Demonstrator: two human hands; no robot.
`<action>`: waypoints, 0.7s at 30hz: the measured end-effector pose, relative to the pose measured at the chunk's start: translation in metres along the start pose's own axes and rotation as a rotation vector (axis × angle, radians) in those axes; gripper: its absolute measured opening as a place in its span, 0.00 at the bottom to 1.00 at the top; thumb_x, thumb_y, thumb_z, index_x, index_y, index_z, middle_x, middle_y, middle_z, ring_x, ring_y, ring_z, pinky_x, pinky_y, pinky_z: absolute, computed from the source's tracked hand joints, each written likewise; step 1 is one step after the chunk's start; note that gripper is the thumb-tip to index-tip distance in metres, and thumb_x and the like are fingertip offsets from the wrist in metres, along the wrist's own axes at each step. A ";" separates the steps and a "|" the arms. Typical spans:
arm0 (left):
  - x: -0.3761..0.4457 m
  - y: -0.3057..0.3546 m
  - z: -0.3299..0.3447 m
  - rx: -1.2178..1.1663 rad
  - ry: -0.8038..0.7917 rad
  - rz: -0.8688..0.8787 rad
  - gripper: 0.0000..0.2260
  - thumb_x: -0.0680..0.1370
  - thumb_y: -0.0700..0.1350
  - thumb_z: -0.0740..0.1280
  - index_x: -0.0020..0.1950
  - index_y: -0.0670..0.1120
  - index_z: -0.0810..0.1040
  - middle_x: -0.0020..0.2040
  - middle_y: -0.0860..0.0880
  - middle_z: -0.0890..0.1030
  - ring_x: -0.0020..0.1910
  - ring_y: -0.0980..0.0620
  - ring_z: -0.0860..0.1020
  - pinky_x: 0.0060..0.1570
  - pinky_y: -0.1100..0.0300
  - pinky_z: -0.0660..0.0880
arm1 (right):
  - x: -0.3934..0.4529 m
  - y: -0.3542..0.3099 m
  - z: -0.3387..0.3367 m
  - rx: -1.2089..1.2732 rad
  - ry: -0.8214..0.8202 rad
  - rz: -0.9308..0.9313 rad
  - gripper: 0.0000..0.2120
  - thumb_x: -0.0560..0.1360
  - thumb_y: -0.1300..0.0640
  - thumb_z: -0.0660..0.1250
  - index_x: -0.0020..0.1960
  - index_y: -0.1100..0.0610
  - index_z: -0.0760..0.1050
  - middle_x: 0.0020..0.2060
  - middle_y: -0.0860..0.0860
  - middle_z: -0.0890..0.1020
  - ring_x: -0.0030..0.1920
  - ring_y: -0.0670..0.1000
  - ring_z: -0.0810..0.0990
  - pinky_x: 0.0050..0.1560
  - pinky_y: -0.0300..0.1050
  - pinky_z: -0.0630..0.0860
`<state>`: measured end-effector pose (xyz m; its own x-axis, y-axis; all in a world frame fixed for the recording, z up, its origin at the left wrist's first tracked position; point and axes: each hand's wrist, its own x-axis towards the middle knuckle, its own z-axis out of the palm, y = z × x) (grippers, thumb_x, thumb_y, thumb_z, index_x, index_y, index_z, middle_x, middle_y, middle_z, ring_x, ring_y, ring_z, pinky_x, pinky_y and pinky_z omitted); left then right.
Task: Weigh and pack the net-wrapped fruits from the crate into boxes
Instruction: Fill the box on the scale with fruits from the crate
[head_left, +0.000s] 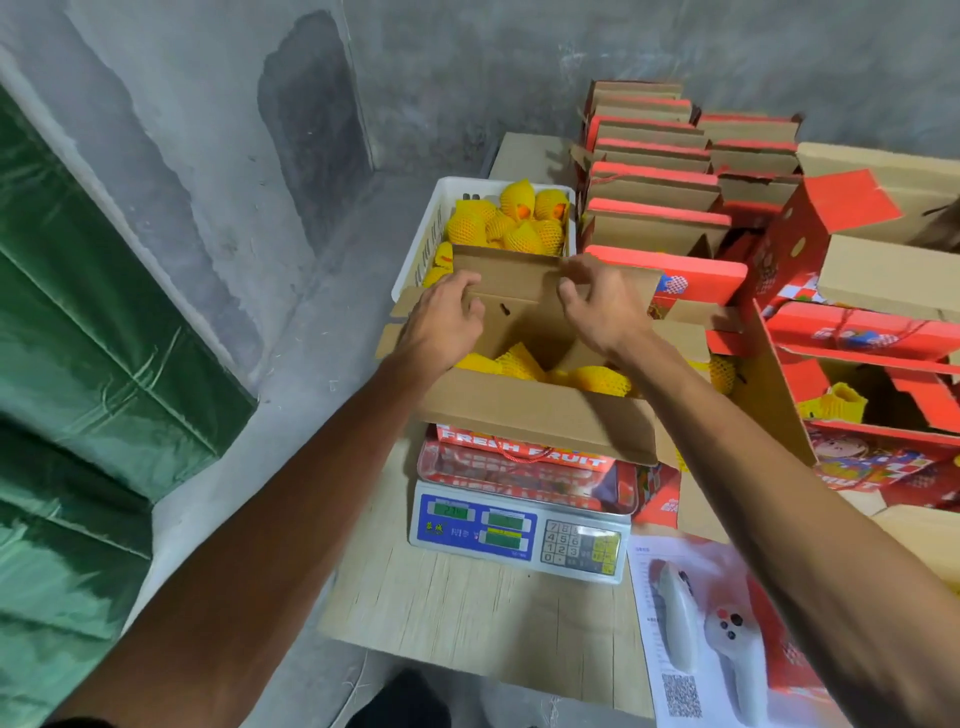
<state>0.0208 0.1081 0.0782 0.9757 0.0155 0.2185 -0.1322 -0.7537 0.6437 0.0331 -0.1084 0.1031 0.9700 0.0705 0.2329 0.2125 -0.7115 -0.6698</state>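
At centre frame, a box (524, 410) of yellow net-wrapped fruits (597, 378) sits on a scale (519, 532) on the worktop (467, 597). The left hand (444, 322) grips the box's far flap (511, 280), fingers curled over its left end; the right hand (602, 306) hooks loosely bent, slightly spread fingers over the same flap near its right corner. More fruits wait in the white crate (421, 244) just above, with flat red cartons (654, 171) stacked at upper right. The cardboard looks stiff but creasable, so it is probably best folded by the flap's edge; the foam netting should cushion the fruits, which seem soft-skinned and bruisable. Loaded, the box likely wants lifting from underneath, both hands.
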 end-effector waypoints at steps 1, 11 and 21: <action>0.006 -0.001 0.000 0.002 -0.001 0.004 0.17 0.82 0.45 0.62 0.72 0.48 0.74 0.70 0.47 0.77 0.68 0.46 0.75 0.66 0.49 0.73 | 0.008 -0.002 0.004 -0.015 -0.008 -0.015 0.19 0.80 0.56 0.62 0.70 0.58 0.76 0.65 0.56 0.82 0.67 0.57 0.78 0.68 0.50 0.74; 0.106 -0.051 0.008 -0.090 -0.221 -0.025 0.10 0.82 0.46 0.64 0.59 0.46 0.82 0.60 0.46 0.82 0.61 0.46 0.79 0.61 0.48 0.77 | 0.111 0.007 0.071 -0.163 -0.322 0.121 0.16 0.80 0.56 0.64 0.66 0.58 0.78 0.56 0.62 0.84 0.60 0.62 0.80 0.57 0.50 0.77; 0.194 -0.098 0.055 -0.268 -0.409 -0.124 0.06 0.81 0.48 0.69 0.54 0.48 0.85 0.53 0.51 0.85 0.55 0.52 0.82 0.61 0.50 0.78 | 0.206 0.048 0.121 -0.240 -0.451 0.196 0.11 0.78 0.55 0.67 0.58 0.53 0.83 0.56 0.54 0.85 0.58 0.57 0.81 0.51 0.42 0.74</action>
<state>0.2324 0.1488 0.0172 0.9684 -0.2051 -0.1422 0.0010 -0.5665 0.8240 0.2576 -0.0434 0.0332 0.9544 0.1761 -0.2412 0.0410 -0.8772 -0.4784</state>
